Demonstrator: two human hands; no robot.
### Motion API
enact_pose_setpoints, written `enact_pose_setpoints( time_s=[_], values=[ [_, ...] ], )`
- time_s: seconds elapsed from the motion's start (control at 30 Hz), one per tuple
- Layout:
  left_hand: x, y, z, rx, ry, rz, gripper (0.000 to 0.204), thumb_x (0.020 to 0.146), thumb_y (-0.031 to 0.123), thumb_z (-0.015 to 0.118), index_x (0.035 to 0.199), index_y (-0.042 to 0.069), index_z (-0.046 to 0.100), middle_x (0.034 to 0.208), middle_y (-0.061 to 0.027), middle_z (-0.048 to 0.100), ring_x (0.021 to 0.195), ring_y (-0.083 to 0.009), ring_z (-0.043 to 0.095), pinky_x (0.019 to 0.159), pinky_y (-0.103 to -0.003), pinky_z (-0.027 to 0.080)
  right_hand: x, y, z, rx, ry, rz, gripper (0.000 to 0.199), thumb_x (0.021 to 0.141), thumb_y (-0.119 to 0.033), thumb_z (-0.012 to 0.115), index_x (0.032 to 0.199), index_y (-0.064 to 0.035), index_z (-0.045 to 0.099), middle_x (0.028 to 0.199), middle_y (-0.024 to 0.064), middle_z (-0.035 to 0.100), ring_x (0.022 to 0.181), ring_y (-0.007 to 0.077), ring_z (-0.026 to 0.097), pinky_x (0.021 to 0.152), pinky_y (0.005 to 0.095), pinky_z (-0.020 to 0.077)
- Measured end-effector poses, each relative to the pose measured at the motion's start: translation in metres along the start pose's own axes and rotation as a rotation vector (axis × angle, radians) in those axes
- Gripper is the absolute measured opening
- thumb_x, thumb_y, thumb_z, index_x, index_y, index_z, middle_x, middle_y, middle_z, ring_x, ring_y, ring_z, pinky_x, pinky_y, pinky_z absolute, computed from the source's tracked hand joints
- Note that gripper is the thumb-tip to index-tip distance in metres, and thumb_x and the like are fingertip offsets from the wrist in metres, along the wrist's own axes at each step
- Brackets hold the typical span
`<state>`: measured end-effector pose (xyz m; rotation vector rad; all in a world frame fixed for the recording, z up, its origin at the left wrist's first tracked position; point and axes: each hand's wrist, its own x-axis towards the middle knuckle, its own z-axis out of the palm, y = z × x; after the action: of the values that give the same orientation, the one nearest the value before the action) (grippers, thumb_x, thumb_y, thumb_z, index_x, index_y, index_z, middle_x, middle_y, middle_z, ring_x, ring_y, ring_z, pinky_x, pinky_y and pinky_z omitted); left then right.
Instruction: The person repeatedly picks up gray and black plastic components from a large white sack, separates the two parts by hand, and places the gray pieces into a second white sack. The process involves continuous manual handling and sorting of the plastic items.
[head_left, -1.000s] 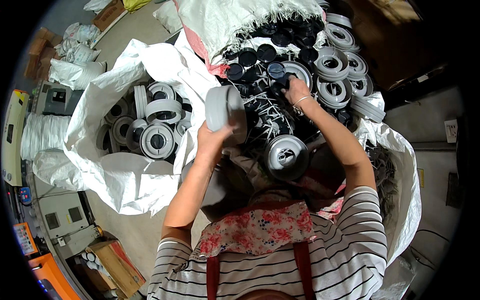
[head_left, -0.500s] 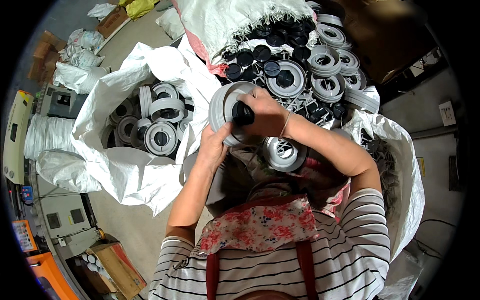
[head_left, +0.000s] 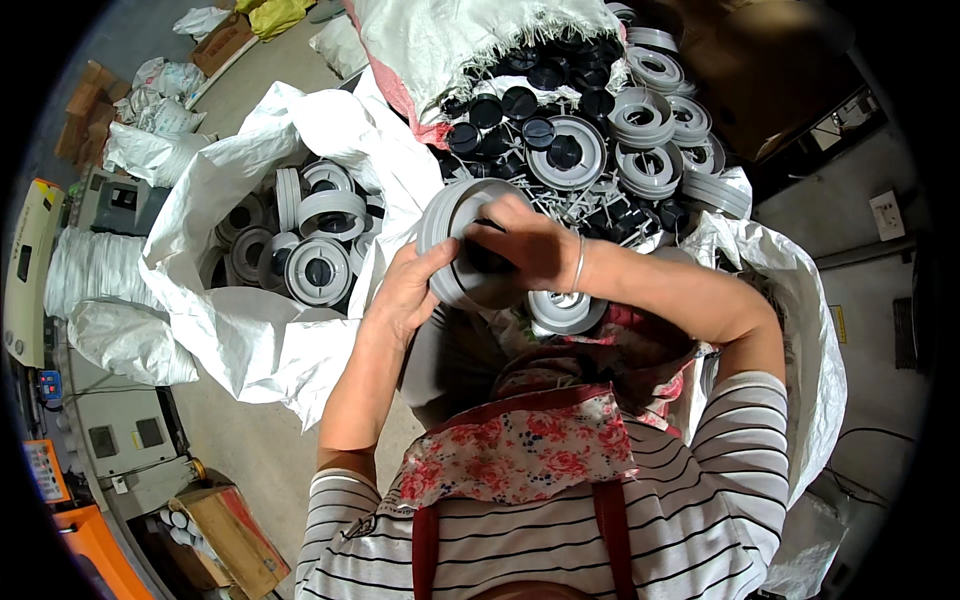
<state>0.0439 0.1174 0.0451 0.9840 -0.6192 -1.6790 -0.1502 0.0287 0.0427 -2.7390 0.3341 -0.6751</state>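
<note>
A person seen from above, in a striped shirt [head_left: 560, 545] and a floral apron [head_left: 530, 455], holds a thick, grey ribbed ring [head_left: 443, 228] in front of the body, around the middle of the scene. The left hand [head_left: 405, 287] grasps the ring by its near left edge, thumb laid over the rim. The right hand [head_left: 535, 248], with a pale bangle [head_left: 580, 264] at the wrist, reaches in from the right; its bent fingers sit inside the ring's opening, over a black piece [head_left: 487, 259]. The fingers hide much of that piece, so I cannot tell whether they pinch it or only press on it.

To the left stands an open white sack [head_left: 250, 350] with similar grey rings inside, one facing up with a black centre. Beyond the hands, at the far side, black round caps [head_left: 485, 110] spill from the mouth of a white woven bag [head_left: 430, 40] with a red edge. Just to the right of those caps lies a grey disc [head_left: 590, 150] with a black middle, and further right grey rings are stacked [head_left: 645, 118]. Another grey round part [head_left: 566, 315] lies near the apron, partly behind the right hand. A second open white sack [head_left: 822, 400] stands at the right.
</note>
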Motion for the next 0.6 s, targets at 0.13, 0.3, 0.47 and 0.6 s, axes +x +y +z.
enact_pose_setpoints(
  time_s=[0.13, 0.3, 0.47, 0.6],
  values=[
    [0.001, -0.006, 0.004, 0.021, 0.060, 0.030, 0.032, 0.087, 0.013, 0.059, 0.113, -0.004, 0.054, 0.104, -0.0104, 0.062, 0.093, -0.0189, 0.061, 0.081, -0.033, 0.052, -0.005, 0.001, 0.017, 0.054, 0.089, 0.091, 0.059, 0.063, -0.015, 0.070, 0.116, -0.0002, 0.048, 0.108, 0.0164, 0.049, 0.100, 0.0356, 0.048, 0.086, 0.0378, 0.0433],
    [-0.010, -0.017, 0.015, 0.355, 0.179, 0.273, 0.046, 0.078, 0.013, 0.069, 0.118, -0.004, 0.052, 0.108, -0.0118, 0.060, 0.095, -0.0202, 0.059, 0.084, -0.033, 0.048, 0.015, -0.011, 0.010, 0.607, 0.197, 0.420, 0.037, 0.073, -0.017, 0.070, 0.104, -0.0010, 0.056, 0.094, 0.0114, 0.060, 0.087, 0.0267, 0.059, 0.079, 0.0341, 0.0483],
    [-0.015, -0.010, 0.009, 1.175, -0.021, 0.404, 0.088, 0.066, 0.006, 0.077, 0.139, 0.001, 0.028, 0.124, -0.0190, 0.051, 0.112, -0.0317, 0.053, 0.092, -0.038, 0.044, 0.018, 0.015, 0.031, 1.924, 0.078, 0.971, 0.041, 0.090, -0.046, 0.048, 0.105, -0.0100, 0.062, 0.099, 0.0078, 0.065, 0.081, 0.0201, 0.064, 0.068, 0.0351, 0.0526],
    [-0.018, -0.015, -0.007, 1.281, -0.100, 0.715, 0.078, 0.069, 0.004, 0.075, 0.135, 0.000, 0.035, 0.128, -0.0204, 0.049, 0.116, -0.0323, 0.051, 0.095, -0.037, 0.043, 0.017, 0.028, 0.062, 1.790, 0.049, 0.837, 0.055, 0.089, -0.056, 0.044, 0.106, -0.0060, 0.060, 0.085, 0.0113, 0.065, 0.080, 0.0200, 0.064, 0.068, 0.0357, 0.0531]
  ],
)
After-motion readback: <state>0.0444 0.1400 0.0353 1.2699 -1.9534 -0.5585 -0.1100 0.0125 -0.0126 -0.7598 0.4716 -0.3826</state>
